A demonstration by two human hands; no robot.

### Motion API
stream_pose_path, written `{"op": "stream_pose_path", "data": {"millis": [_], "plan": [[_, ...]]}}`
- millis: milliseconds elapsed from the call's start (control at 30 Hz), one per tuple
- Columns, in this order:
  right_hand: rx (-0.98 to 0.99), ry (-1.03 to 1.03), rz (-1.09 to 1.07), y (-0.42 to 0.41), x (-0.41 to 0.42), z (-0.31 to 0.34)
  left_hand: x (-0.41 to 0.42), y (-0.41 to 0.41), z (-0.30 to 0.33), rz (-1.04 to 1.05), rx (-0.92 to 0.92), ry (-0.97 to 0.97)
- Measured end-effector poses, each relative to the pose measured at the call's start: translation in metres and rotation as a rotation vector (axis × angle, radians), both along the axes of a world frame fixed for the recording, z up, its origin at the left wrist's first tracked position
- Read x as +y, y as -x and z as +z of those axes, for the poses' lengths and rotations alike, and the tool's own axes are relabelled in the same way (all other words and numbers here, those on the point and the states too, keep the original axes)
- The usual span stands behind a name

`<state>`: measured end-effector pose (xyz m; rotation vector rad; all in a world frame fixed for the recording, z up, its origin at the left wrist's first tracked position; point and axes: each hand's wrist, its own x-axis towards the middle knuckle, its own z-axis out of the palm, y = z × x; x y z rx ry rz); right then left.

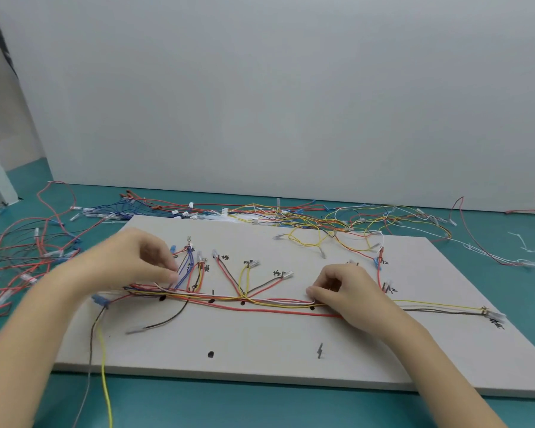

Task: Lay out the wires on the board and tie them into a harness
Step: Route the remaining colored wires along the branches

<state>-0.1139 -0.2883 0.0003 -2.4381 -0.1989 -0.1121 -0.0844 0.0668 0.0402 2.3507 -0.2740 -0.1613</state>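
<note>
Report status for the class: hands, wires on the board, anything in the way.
Left hand pinching wires near the blue branch. Right hand pinching the main bundle on the board. Loose wires lie over the board's far edge.

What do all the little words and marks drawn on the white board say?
"棕": handwritten on the white board, by a branch wire end.
"棕": again, further right.
"红": near the right-side wire ends, and again just below.
Lightning-bolt sign: low on the board.
Black dots, e.g.: no text.
Other labels by the left hand and the far right end: too blurred to read.
</note>
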Motion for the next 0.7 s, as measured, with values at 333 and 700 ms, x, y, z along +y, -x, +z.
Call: {"op": "stream_pose_path", "data": {"millis": [333, 700], "plan": [[-0.033, 0.119, 0.063, 0.000, -0.003, -0.001, 0.022, -0.002, -0.002, -0.017, 0.192, -0.023], [0.025, 0.136, 0.062, -0.004, -0.001, 0.003, -0.001, -0.004, -0.014, -0.037, 0.153, -0.070]]}}
